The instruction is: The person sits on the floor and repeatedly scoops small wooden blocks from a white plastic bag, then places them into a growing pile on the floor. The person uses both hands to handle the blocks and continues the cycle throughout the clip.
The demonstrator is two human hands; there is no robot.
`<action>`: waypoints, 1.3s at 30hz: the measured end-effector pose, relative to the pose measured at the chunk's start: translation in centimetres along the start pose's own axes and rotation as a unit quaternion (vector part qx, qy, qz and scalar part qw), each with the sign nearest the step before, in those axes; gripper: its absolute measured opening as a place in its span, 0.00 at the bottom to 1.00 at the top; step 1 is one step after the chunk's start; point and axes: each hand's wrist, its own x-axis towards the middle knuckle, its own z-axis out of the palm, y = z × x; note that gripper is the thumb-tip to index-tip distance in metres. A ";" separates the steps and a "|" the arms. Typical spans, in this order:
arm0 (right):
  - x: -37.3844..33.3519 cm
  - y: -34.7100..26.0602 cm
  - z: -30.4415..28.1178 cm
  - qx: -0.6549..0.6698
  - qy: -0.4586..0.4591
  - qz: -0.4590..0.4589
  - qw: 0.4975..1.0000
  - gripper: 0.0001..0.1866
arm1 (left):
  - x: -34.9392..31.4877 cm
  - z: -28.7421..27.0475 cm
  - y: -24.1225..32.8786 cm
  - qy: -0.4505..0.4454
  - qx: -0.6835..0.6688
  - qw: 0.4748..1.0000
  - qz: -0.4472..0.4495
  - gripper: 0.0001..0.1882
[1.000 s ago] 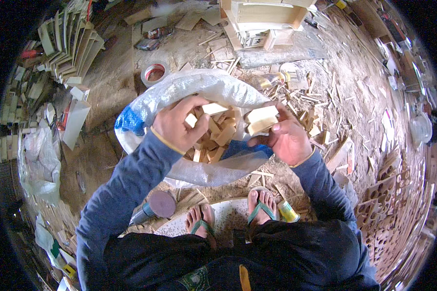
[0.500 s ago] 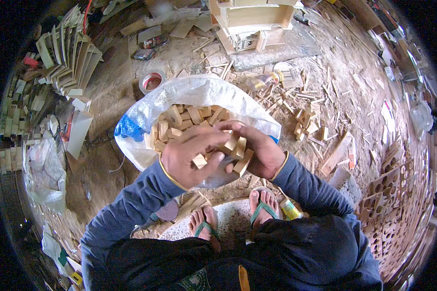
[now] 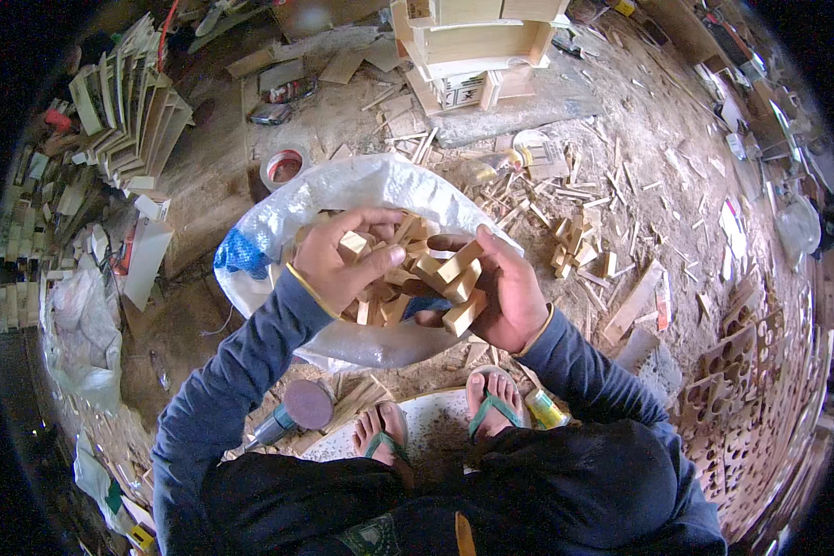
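A white woven sack (image 3: 380,173) with a blue patch lies open in front of me, with many small wooden blocks (image 3: 392,309) inside it. Over its left part, my left hand (image 3: 335,267) is curled around a wooden block (image 3: 351,246) between thumb and fingers. My right hand (image 3: 516,295), above the sack's right side, cradles several wooden blocks (image 3: 461,263) stacked across the palm and fingers. Some of my right fingertips are hidden behind these blocks.
A heap of loose blocks (image 3: 579,243) and thin offcuts lies right of the sack. Tape (image 3: 284,167) sits behind it. A pale wooden cabinet (image 3: 477,46) stands at the far side. By my feet are a disc-shaped power tool (image 3: 307,405) and a yellow can (image 3: 545,408).
My hands have moved apart, the left one shifting left and slightly up with its block. More of the sack's inside shows between them. The right hand still carries its blocks.
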 end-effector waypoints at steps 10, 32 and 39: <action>-0.3 0.2 -0.5 -0.051 -0.023 0.033 0.998 0.32 | -1.5 1.7 2.7 -0.005 -0.173 0.981 -0.086 0.28; -3.8 0.4 -0.1 -0.232 0.103 -0.021 0.967 0.15 | -3.3 4.0 3.5 -0.084 0.061 0.991 0.088 0.31; -4.3 0.9 0.3 -0.517 0.147 -0.190 0.821 0.16 | -4.1 4.5 4.3 -0.102 -0.018 0.995 -0.013 0.19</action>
